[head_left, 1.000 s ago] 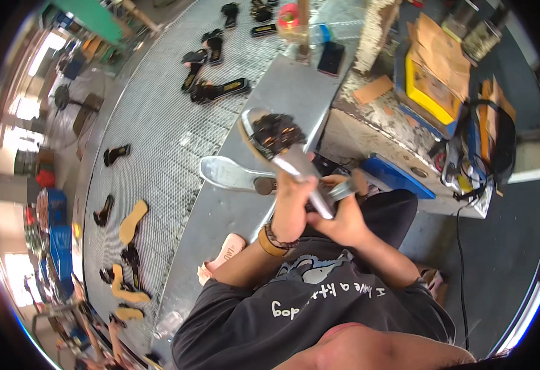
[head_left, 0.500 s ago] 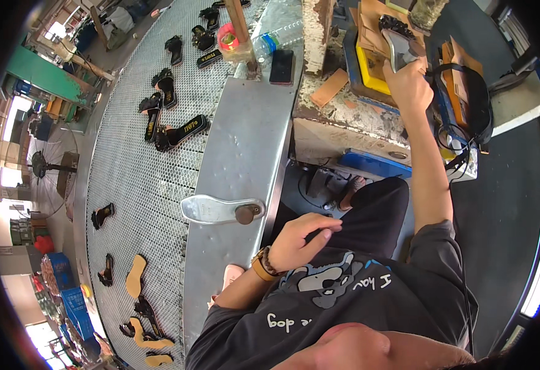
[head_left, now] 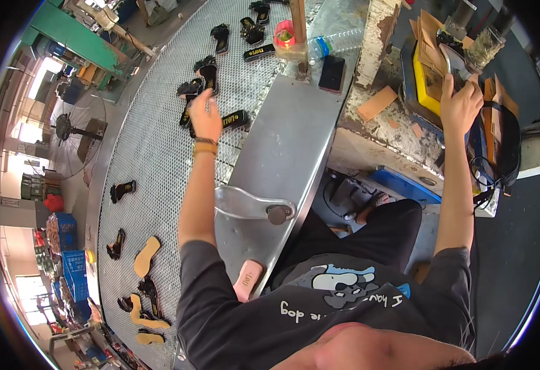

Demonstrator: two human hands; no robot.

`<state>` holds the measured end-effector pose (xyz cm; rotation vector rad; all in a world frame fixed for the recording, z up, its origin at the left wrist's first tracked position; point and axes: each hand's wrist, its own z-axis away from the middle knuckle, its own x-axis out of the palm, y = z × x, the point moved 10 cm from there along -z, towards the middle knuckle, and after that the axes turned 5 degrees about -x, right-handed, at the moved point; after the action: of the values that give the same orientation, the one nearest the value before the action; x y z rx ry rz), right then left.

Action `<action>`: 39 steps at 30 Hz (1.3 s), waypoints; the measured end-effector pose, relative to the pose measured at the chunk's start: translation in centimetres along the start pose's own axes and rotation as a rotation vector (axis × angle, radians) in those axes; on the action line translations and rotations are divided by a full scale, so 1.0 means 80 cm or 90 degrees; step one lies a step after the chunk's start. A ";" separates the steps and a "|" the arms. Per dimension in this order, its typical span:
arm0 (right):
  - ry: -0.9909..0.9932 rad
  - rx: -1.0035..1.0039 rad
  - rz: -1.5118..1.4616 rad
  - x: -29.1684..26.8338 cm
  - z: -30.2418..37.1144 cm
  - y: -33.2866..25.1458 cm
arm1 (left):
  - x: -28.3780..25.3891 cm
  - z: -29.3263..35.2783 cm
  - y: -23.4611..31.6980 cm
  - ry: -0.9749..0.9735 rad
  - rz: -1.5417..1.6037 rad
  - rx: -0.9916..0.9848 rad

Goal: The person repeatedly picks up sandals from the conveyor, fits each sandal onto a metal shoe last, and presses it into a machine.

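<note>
My right hand [head_left: 462, 106] is closed on a sandal [head_left: 449, 60] with a grey sole, tilted up above a yellow-edged tray [head_left: 426, 86] at the far right. Its black decorated strap does not show clearly now. Over the mesh table at left, my left hand [head_left: 206, 118] is at a cluster of black sandals, its fingers apart and slightly bent. One black sandal [head_left: 235, 119] with gold lettering lies beside it. Below my left forearm, on the metal ledge, is a shiny sole-shaped metal plate [head_left: 245, 205] with a round brown knob; the forearm overlaps its toe end.
More black sandals [head_left: 122, 191] and tan soles [head_left: 147, 256] lie on the mesh table [head_left: 159, 160]. A pink insole [head_left: 247, 277], a phone [head_left: 332, 74] and a plastic bottle [head_left: 338, 44] are on the ledge. A wooden post [head_left: 298, 31] rises beside a red cup [head_left: 284, 32].
My left hand has swung from in front of my body out to the sandals on the mesh table. The view has shifted; my right hand still grips the sandal, now turned differently.
</note>
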<state>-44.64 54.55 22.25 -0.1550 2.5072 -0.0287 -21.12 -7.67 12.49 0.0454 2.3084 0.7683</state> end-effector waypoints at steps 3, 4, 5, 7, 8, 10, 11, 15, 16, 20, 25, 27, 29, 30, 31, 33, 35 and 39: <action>0.106 -0.062 -0.023 -0.043 0.004 -0.020 | -0.010 -0.038 -0.145 0.056 -0.325 -0.079; 0.114 -0.062 -0.042 -0.041 -0.001 -0.012 | -0.008 -0.043 -0.181 0.058 -0.375 -0.120; 0.121 -0.061 -0.065 -0.037 -0.005 -0.009 | -0.015 -0.034 -0.215 0.060 -0.430 -0.162; 0.091 -0.072 -0.076 -0.038 -0.008 -0.020 | -0.022 0.001 -0.272 0.060 -0.438 -0.293; 0.078 -0.056 -0.093 -0.038 -0.011 -0.022 | -0.003 0.015 -0.316 -0.087 -0.467 -0.377; 0.068 -0.046 -0.106 -0.036 -0.012 -0.019 | 0.025 0.032 -0.331 -0.239 -0.481 -0.460; 0.051 -0.034 -0.078 -0.035 -0.010 -0.006 | 0.046 0.034 -0.301 -0.268 -0.448 -0.500; 0.021 0.018 -0.045 -0.040 -0.017 -0.004 | 0.030 0.033 -0.259 -0.351 -0.401 -0.570; 0.021 0.019 -0.046 -0.040 -0.016 -0.004 | 0.020 0.038 -0.250 -0.310 -0.400 -0.612; -0.093 0.169 -0.108 0.002 -0.051 0.021 | -0.040 0.072 -0.314 -0.199 -0.442 -0.657; -0.138 0.237 -0.043 0.049 -0.054 0.055 | -0.091 0.109 -0.233 0.133 0.446 -0.626; -0.072 0.209 -0.074 0.051 -0.035 0.048 | -0.116 0.146 -0.104 0.084 0.785 -0.497; -0.074 0.284 -0.485 0.075 -0.011 0.050 | -0.143 0.217 -0.010 -0.015 0.778 -0.369; -0.063 0.292 -0.505 0.052 0.005 0.034 | -0.133 0.260 0.063 -0.116 0.796 -0.522; -0.046 0.367 -0.666 0.029 0.028 0.008 | -0.126 0.303 0.082 -0.314 0.493 -0.321; -0.058 0.562 -0.909 -0.013 0.095 -0.046 | -0.095 0.351 0.203 -0.455 0.808 -0.556; -0.077 0.655 -1.111 -0.057 0.170 -0.124 | -0.060 0.411 0.237 -0.571 0.899 -0.656; -0.555 0.183 -1.112 -0.212 0.290 -0.272 | -0.049 0.413 0.245 -0.326 1.063 -0.784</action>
<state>-15.15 35.31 14.68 -1.6773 0.8752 -0.7874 -0.85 24.55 6.12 1.4420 0.5533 2.3595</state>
